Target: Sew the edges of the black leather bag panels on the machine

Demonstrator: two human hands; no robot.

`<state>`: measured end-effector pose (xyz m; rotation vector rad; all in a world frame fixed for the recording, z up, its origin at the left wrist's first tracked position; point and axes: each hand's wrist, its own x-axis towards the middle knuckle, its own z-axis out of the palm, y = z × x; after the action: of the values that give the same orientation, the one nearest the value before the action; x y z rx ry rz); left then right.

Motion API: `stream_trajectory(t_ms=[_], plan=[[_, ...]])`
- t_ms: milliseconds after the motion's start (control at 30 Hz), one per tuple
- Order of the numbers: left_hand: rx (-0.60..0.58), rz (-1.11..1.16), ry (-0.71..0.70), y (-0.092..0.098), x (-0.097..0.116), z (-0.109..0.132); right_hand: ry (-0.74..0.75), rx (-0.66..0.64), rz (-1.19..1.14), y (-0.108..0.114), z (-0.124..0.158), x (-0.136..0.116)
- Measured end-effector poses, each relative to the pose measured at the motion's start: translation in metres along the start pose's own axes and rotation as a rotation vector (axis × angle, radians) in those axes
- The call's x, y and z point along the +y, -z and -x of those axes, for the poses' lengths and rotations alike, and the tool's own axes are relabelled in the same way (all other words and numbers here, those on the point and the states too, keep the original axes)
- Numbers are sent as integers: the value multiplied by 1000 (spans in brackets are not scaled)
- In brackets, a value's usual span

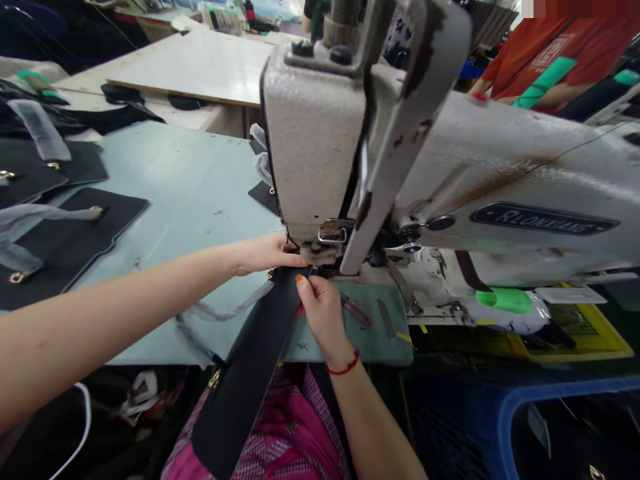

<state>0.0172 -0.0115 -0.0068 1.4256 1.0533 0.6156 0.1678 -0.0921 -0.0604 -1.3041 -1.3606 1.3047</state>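
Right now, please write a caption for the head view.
Left hand and right hand hold a black strip at an industrial sewing machine.

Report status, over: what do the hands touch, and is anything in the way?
Left hand and right hand on black panel, at sewing machine foot. Red tool beside, not blocking.

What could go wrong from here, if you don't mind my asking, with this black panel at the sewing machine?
The left hand sits right beside the presser foot, so fingers could be caught if the machine ran. The black panel hangs down unsupported, and its weight might drag the seam askew. The red-handled tool lies close by and could get knocked.
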Motion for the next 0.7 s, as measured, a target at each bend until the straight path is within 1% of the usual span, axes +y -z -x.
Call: stream_trajectory(t_ms=[33,67,100,233,333,433,533,600,633,700], plan=[[-48,11,-3,-3,-3,2,-7,-27,2,4,0,-1],[-70,25,-6,-5,-5,4,-11,-51,9,8,0,-3],[-61,44,-5,-7,-8,5,-12,-68,19,12,0,-5],[60,115,29,-14,-16,10,21,-101,80,27,-2,-11],[92,96,16,-17,-20,11,14,-147,94,35,-2,-11],[74,57,-17,-15,-20,9,7,-164,85,38,0,-8],[43,44,-29,-7,-26,6,-3,-163,92,38,4,-7],[97,9,-3,2,-39,6,-24,-164,92,38,10,-7],[149,-33,-3,6,-48,9,-34,-162,91,39,13,-7],[275,-173,-58,14,-71,19,-55,-160,91,40,21,-7]])
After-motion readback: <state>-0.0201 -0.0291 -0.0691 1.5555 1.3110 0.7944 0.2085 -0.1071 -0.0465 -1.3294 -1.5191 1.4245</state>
